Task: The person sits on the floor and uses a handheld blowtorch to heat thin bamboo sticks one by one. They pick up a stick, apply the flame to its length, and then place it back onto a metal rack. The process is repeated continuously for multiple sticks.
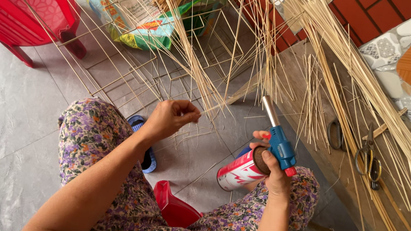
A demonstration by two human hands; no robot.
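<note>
My right hand [274, 168] grips a blue gas torch head [279, 142] with a metal nozzle, mounted on a red and white gas canister [238, 172] that lies tilted over my right knee. My left hand [172, 117] is pinched shut on thin pale bamboo strips [198, 71] that fan upward from my fingers. Both knees are covered in floral fabric.
A red plastic chair [21, 12] stands at the left. A green and white sack [130, 0] lies at the top. Long bamboo strips cover a wooden bench [345, 189] at the right, with scissors [368, 157] on it. A red stool edge [173, 210] shows between my legs.
</note>
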